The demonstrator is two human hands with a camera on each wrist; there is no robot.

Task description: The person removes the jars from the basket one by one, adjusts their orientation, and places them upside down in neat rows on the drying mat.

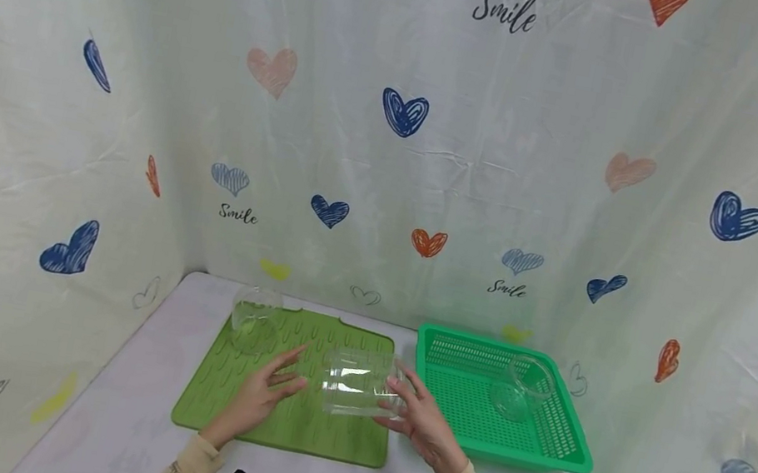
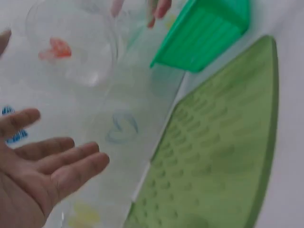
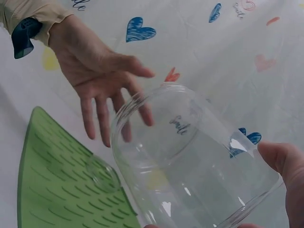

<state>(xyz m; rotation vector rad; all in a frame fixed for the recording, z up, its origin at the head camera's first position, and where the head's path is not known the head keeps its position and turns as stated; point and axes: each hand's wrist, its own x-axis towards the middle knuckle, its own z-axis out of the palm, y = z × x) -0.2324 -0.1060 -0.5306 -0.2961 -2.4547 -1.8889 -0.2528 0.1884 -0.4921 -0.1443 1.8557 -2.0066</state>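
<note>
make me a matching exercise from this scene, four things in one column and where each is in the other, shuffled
Things:
1. large clear jar
2. small glass bowl
3. upturned clear glass
4. left hand

Places:
a. inside the green basket
b. far left corner of the green mat
c. held by the right hand
d. open, beside the jar's mouth

Pairs: 1-c, 2-a, 3-b, 4-d

A mat [image 1: 291, 390] is laid left of a basket [image 1: 564, 455] on the worktop [image 1: 109, 426]; one glass [image 1: 255, 319] is stood on the mat's far-left corner, another [image 1: 521, 387] is kept in the basket.

Heart-print backdrop [image 1: 395, 146] booth, tabletop [image 1: 109, 426]
</note>
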